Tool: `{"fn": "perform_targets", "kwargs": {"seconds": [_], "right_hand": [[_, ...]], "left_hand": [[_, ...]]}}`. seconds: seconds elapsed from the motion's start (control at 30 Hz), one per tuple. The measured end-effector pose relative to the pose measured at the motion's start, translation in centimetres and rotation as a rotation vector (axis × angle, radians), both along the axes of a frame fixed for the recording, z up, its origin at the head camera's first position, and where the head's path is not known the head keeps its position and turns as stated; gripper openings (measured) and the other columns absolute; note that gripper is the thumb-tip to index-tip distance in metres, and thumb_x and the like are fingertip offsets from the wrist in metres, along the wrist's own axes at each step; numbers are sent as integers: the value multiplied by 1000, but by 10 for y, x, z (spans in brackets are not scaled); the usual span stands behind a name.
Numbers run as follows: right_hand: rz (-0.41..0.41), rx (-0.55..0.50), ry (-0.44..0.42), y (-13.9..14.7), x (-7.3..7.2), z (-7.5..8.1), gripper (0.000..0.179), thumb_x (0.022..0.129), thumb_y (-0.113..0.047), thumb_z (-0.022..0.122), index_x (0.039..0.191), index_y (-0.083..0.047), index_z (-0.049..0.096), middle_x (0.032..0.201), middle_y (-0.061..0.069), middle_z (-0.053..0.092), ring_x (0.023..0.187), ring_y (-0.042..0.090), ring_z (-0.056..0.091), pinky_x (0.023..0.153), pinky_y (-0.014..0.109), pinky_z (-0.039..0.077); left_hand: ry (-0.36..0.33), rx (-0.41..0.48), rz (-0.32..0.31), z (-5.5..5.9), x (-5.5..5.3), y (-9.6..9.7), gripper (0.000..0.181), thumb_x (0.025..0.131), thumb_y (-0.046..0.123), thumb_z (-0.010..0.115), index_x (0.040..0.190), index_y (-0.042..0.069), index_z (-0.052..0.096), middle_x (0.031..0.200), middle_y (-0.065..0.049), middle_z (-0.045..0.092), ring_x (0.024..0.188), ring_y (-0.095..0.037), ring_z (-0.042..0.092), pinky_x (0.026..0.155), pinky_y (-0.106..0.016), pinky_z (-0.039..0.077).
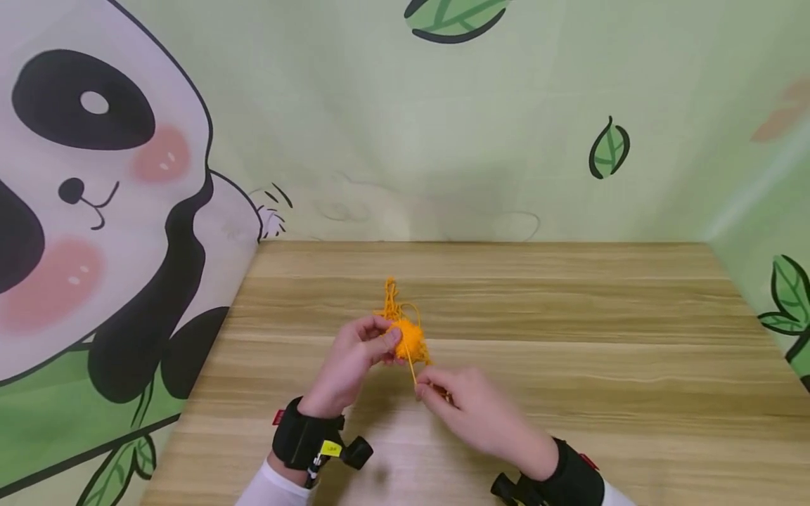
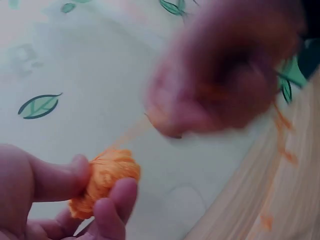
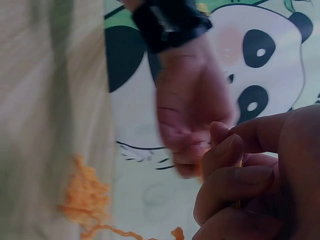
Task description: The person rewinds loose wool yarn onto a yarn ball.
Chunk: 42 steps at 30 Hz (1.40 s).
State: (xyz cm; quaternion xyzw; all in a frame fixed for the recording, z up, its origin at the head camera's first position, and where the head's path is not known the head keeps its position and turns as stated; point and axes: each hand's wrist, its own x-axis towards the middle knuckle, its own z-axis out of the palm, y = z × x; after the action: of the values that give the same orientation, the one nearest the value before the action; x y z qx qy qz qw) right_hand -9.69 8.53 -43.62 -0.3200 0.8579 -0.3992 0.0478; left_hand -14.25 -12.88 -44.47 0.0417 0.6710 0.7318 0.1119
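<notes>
A small ball of orange yarn [image 1: 410, 339] sits between the thumb and fingers of my left hand [image 1: 354, 358], held above the table. My right hand [image 1: 471, 407] pinches a strand of the yarn [image 1: 411, 369] that runs taut from the ball, a short way to its right and nearer me. In the left wrist view the wound ball [image 2: 107, 177] shows clearly in the fingers, while the right hand [image 2: 220, 75] is blurred. Loose yarn [image 3: 86, 195] lies heaped on the table in the right wrist view, with a tail trailing from it.
The wood-grain table [image 1: 601, 337] reaches back to a wall covering [image 1: 506, 140] printed with leaves and a large panda [image 1: 126, 211]. Each wrist wears a black band [image 1: 306, 432] with a small camera.
</notes>
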Motion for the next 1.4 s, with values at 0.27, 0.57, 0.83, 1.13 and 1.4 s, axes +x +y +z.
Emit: {"fn": "perform_targets", "kwargs": {"seconds": [0.27, 0.57, 0.83, 1.13, 1.4], "right_hand": [[23, -27, -163, 1, -11, -30, 17, 105, -25, 52, 97, -27, 67, 77, -5, 64, 60, 6, 43, 57, 22, 40], [-56, -21, -197, 12, -40, -31, 19, 105, -24, 50, 97, -21, 68, 81, -4, 63, 69, 12, 50, 62, 31, 43], [-92, 16, -115, 17, -50, -4, 16, 103, -27, 54, 96, -27, 69, 71, -5, 59, 55, 10, 40, 51, 25, 33], [-57, 11, -36, 5, -24, 15, 14, 103, -27, 55, 97, -29, 67, 59, -14, 39, 48, 3, 34, 47, 20, 28], [35, -11, -6, -6, -2, 10, 13, 101, -19, 56, 96, -27, 66, 76, -17, 59, 57, 3, 44, 52, 19, 37]], "left_hand": [[-49, 270, -131, 9, 7, -5, 14, 99, 14, 60, 102, 1, 59, 88, -5, 66, 70, -18, 59, 66, -23, 55], [-51, 51, -333, 9, 9, -7, 17, 98, 15, 60, 101, -2, 62, 86, -8, 67, 67, -19, 60, 58, -25, 54], [11, -334, -289, 2, 9, -4, 15, 93, 18, 70, 101, 5, 68, 84, -8, 70, 65, -29, 63, 61, -38, 56], [144, -515, -34, -3, 4, 1, 12, 93, 18, 70, 97, 8, 65, 85, -6, 67, 66, -28, 65, 57, -39, 56], [92, -279, 99, -5, 0, -2, 15, 96, 17, 66, 104, 4, 64, 89, -13, 68, 70, -38, 65, 61, -38, 57]]}}
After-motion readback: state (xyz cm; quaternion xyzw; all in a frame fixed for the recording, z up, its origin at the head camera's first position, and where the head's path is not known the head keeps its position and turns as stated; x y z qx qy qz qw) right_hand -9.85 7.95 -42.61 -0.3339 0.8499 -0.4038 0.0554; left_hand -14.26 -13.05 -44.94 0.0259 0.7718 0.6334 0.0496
